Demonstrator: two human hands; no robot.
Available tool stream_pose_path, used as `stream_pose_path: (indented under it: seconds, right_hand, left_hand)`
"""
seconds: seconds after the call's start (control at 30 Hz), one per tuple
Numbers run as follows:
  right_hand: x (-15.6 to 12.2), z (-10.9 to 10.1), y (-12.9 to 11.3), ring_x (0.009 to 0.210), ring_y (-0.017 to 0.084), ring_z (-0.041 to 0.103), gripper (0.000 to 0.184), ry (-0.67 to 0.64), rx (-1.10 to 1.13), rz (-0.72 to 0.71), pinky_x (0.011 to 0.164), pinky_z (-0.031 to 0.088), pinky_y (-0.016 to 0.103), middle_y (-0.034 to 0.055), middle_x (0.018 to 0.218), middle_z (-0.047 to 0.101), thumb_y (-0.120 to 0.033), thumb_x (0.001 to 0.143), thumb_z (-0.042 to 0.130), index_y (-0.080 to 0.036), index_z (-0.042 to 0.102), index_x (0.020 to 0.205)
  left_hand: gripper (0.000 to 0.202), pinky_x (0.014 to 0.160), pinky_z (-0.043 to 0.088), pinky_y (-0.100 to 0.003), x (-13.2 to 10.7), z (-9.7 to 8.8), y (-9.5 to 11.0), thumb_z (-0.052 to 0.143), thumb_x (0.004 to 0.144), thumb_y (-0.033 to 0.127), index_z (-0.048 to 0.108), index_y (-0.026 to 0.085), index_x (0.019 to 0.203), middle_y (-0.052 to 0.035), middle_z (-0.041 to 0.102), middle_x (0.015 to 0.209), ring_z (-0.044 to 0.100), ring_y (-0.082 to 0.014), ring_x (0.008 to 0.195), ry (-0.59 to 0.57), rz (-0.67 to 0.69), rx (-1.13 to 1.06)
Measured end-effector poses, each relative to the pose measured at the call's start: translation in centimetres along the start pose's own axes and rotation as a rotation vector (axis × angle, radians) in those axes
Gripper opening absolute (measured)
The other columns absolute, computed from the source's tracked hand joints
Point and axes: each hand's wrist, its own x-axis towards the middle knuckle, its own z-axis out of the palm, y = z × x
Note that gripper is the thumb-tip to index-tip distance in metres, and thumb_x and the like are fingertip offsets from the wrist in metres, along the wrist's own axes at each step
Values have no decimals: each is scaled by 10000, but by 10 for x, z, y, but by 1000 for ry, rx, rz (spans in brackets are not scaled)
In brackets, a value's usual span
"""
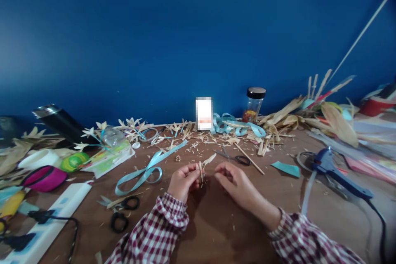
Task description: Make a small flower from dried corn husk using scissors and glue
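Note:
My left hand (pixel 185 179) is closed in a pinch on a small corn husk flower (pixel 201 173), whose pale, narrow petals stick out past the fingertips. Just to the right, my right hand (pixel 236 183) hovers with loosely bent fingers, the thumb a little apart from them and nothing visible in between. Beyond the hands lie dark-handled scissors (pixel 243 160) and a thin stick (pixel 250 159). A light blue ribbon (pixel 145 169) curls on the table to the left of my left hand, with a second pair of scissors (pixel 120 210) in front of it.
A blue glue gun (pixel 338 173) with its cord rests at the right. To the left are a white power strip (pixel 62 210) and a black bottle (pixel 62 123). Husk scraps, finished husk flowers (pixel 133 128) and a lidded jar (pixel 255 105) line the blue wall.

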Motion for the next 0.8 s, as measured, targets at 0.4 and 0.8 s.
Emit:
stream_pose_path:
  seconds: [0.4,0.8]
  right_hand:
    - [2,5,8,614,124,521,89,96,44,-41,568,386,217,-2,678,579,-175,794,472,-158,559,803]
    - [9,5,24,508,102,416,112,350,347,130,461,327,203,-47,597,448,-289,808,463,-181,480,789]
  left_hand:
    - [280,518,446,-230,14,2,11,649,661,369,672,136,815,-45,660,697,559,-126,555,-24,187,505]
    - [77,468,279,-231,62,31,20,658,600,253,667,183,571,14,555,486,469,-122,481,-65,347,1150]
